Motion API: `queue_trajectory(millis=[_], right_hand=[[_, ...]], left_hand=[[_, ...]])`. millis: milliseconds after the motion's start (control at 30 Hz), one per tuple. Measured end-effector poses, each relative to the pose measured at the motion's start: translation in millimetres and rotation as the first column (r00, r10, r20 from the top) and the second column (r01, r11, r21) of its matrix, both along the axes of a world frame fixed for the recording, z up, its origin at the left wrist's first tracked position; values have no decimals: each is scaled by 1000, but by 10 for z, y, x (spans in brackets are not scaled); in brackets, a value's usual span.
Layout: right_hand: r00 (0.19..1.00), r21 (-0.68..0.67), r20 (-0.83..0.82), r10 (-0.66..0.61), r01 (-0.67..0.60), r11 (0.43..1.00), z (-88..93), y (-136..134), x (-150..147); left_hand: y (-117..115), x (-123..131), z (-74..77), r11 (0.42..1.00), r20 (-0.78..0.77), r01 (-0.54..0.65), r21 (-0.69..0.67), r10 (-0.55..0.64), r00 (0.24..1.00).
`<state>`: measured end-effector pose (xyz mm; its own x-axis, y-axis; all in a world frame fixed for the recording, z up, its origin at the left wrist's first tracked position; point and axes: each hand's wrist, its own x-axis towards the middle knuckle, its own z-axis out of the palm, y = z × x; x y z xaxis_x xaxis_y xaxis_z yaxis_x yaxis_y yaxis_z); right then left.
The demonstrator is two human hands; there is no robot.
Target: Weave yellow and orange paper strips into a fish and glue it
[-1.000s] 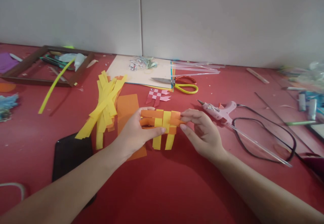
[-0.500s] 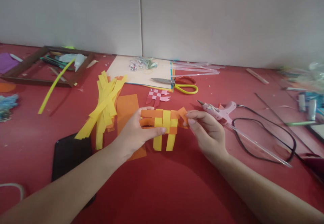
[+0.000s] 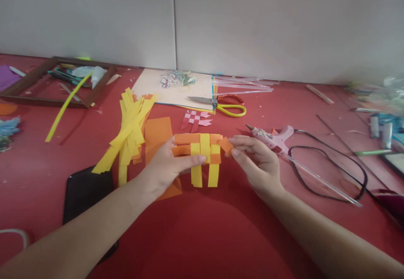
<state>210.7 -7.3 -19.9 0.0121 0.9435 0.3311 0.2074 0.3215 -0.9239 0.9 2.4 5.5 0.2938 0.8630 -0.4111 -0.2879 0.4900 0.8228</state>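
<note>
A small weave of yellow and orange paper strips is held up over the red table, two yellow ends hanging down. My left hand grips it from the left, thumb across the front. Between thumb and fingers of my right hand is the end of an orange paper strip at the weave's right side. Whether this end joins the weave is hard to see. Behind the weave lie an orange paper sheet and a pink and red woven paper fish.
Yellow paper strips lie in a pile at left, near a black phone. Scissors rest partly on cream paper. At right are a pink glue gun and its looped cable. A brown frame stands back left.
The orange strip end in my right hand has shifted slightly left and tilted downward. The weave has turned a little in my left hand, which keeps its grip.
</note>
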Motion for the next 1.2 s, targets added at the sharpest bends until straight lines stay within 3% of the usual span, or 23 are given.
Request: queue_trajectory(millis=[300, 733, 967, 1200], right_hand=[[997, 78, 62, -35, 31, 996, -58, 5, 56], [987, 52, 118, -111, 106, 993, -42, 16, 14], [993, 71, 67, -97, 92, 993, -49, 26, -24], [988, 120, 133, -75, 59, 991, -51, 31, 4]], left_hand=[[0, -13, -23, 999, -48, -31, -32, 29, 998], [-10, -12, -25, 999, -48, -25, 21, 26, 998], [-5, -18, -43, 1000, -50, -17, 3, 17, 999], [2, 20, 30, 998, -81, -55, -22, 53, 995]])
